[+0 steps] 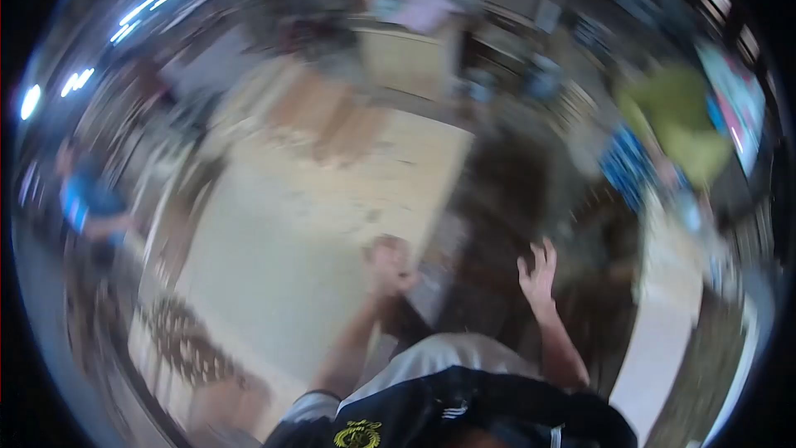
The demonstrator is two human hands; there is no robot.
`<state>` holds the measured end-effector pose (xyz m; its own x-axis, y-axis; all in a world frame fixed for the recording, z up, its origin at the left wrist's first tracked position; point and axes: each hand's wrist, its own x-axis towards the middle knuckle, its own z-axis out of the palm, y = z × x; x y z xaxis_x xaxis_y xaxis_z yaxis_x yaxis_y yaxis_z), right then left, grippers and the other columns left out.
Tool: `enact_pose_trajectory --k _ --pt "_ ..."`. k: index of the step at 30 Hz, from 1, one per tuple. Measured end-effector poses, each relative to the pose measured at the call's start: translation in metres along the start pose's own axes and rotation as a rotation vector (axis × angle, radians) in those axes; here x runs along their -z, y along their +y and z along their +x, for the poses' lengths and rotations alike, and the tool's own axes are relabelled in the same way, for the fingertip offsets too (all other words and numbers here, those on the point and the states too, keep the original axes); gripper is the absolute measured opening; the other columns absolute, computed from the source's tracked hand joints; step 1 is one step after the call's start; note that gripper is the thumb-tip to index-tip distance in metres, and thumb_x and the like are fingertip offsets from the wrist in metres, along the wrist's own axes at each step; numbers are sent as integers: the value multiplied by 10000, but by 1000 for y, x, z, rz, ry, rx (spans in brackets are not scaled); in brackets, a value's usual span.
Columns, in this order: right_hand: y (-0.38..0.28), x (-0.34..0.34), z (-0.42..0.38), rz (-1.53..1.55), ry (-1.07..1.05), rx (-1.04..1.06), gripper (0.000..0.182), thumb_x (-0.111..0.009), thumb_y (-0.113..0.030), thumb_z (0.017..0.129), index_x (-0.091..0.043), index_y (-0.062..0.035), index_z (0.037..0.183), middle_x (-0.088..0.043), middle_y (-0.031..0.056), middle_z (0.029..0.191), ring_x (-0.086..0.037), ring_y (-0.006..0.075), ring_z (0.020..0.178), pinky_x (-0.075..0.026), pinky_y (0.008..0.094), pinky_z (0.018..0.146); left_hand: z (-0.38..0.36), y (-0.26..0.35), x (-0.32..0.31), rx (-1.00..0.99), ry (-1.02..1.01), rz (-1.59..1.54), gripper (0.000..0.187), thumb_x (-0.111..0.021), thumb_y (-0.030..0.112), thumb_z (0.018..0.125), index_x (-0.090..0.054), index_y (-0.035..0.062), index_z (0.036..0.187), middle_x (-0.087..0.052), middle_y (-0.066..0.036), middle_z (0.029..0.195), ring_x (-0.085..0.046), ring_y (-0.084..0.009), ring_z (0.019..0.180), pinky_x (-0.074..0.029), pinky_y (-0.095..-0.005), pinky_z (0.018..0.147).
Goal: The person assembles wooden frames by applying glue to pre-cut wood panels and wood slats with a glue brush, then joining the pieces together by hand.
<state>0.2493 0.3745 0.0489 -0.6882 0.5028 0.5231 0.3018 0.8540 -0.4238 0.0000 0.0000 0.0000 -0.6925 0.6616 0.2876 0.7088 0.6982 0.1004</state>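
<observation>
My left hand (pixel 388 267) is over the right edge of a large pale board table (pixel 257 257). Motion smears its fingers, and I cannot tell whether they hold anything. Out to the right, my right hand (pixel 539 274) is raised above the dark floor (pixel 506 207), its fingers apart and nothing in them. Brown wooden pieces (pixel 327 112) lie side by side at the far end of the table. Small dark marks or scraps are scattered over the pale surface.
A person in blue (pixel 91 199) is at the far left. Another in a yellow-green top (pixel 680 120) bends over a long pale bench (pixel 667 282) on the right. Beyond the table stands a pale cabinet (pixel 406 62) with a pink cloth (pixel 424 8) on top.
</observation>
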Motion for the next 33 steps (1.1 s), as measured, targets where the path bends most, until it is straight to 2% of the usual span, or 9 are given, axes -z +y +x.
enact_pose_trajectory --k 1,4,6,8,14,17,20,24,33 --pt "25 43 -50 -83 33 -121 472 -740 -195 814 -585 -11 1221 -451 274 1418 -453 464 1282 -387 542 1068 12 42 -16 -134 -45 -53 761 -700 575 735 -597 36 1262 -632 -213 1173 -577 -365 1109 -411 -540 984" --pt "60 152 -85 -224 176 -307 447 -732 -128 809 -584 -20 1217 -502 257 1357 -497 458 1224 -423 521 1029 43 70 -17 -152 -71 -87 775 -767 523 707 -574 30 1273 -585 -205 1138 -531 -386 1118 -410 -544 976" --pt "73 207 -101 -313 279 -353 416 -725 -104 803 -585 -17 1185 -509 251 1343 -513 463 1184 -436 525 1004 62 98 -9 178 -111 -54 823 -730 585 739 -556 -2 1288 -547 -250 1249 -501 -436 1180 -383 -556 1017" --pt "89 245 -133 -420 345 -438 440 -725 -97 802 -574 -34 1210 -503 246 1343 -509 456 1188 -438 522 997 64 101 -43 150 13 141 885 -748 602 733 -527 -7 1336 -521 -236 1243 -490 -440 1165 -396 -552 992" --pt "177 326 -179 -665 366 -739 449 -698 -184 850 -560 -61 1259 -491 245 1352 -490 445 1218 -396 520 1042 77 112 -46 181 -52 130 990 -766 650 698 -483 4 1392 -504 -194 1259 -488 -412 1177 -402 -544 984" --pt "236 348 -202 -704 360 -898 465 -633 -308 904 -559 -54 1287 -475 269 1364 -461 438 1269 -355 551 1074 77 120 -42 250 -78 152 990 -763 664 695 -484 26 1399 -496 -187 1274 -487 -407 1185 -401 -540 988" --pt "266 345 -221 -830 296 -1012 505 -553 -396 939 -558 -37 1293 -457 287 1390 -430 439 1322 -318 614 1085 77 109 -69 241 -47 214 998 -748 659 709 -449 53 1445 -443 -194 1420 -449 -411 1274 -376 -533 1035" --pt "255 354 -201 -754 257 -1053 487 -525 -393 952 -545 -49 1296 -462 271 1393 -411 443 1336 -287 644 1099 87 107 -78 255 -119 168 1015 -743 619 706 -405 78 1495 -404 -182 1505 -414 -395 1341 -343 -555 1072" --pt "243 357 -175 -769 97 -1147 501 -529 -399 931 -528 -62 1302 -477 248 1376 -396 413 1352 -298 617 1096 86 95 -92 274 -67 133 973 -774 534 683 -419 111 1484 -419 -172 1502 -367 -381 1394 -285 -556 1136"
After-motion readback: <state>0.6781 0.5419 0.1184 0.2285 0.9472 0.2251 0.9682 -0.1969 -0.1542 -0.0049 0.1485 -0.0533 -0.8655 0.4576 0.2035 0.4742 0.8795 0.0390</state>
